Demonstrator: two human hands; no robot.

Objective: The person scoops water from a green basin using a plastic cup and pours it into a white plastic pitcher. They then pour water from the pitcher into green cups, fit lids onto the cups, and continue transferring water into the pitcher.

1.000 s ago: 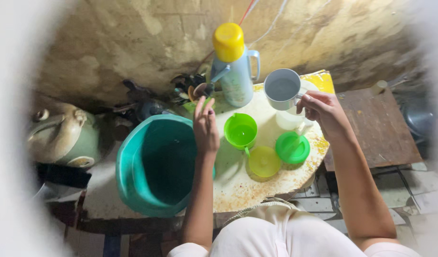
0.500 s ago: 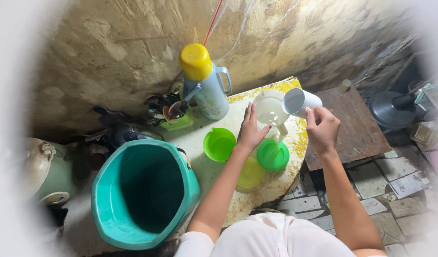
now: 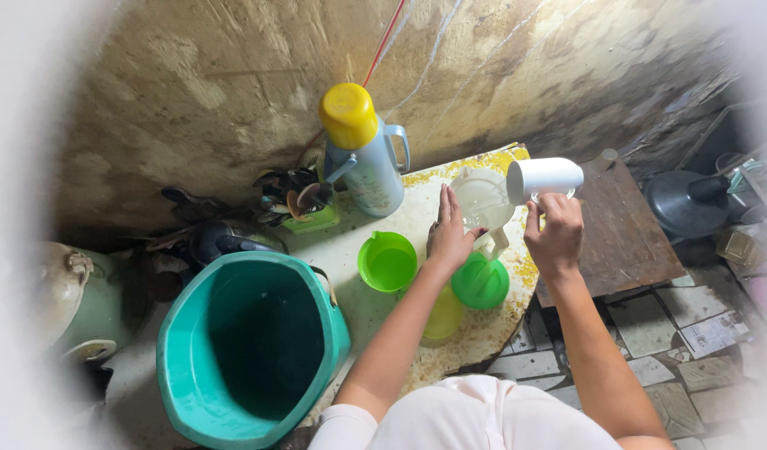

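Note:
My right hand point(image 3: 555, 235) grips a white mug point(image 3: 543, 179), tipped on its side with its mouth toward a clear plastic jug point(image 3: 481, 200) on the worn table point(image 3: 417, 218). My left hand point(image 3: 450, 236) rests flat against the near side of that jug, fingers spread. Just below the hands stand a green cup point(image 3: 387, 262), a green lid or cup point(image 3: 481, 282) and a yellow-green cup point(image 3: 444, 317), partly hidden by my left forearm.
A pale blue thermos with a yellow cap point(image 3: 360, 150) stands at the table's back by the rough wall. A large teal bucket point(image 3: 248, 350) sits at the left. A utensil holder point(image 3: 302, 202), a green cooker point(image 3: 67, 296) and a dark wooden board point(image 3: 625, 233) surround the table.
My left hand moved from near the thermos to the clear jug. My right hand tipped the white mug sideways over the jug. The view shifted.

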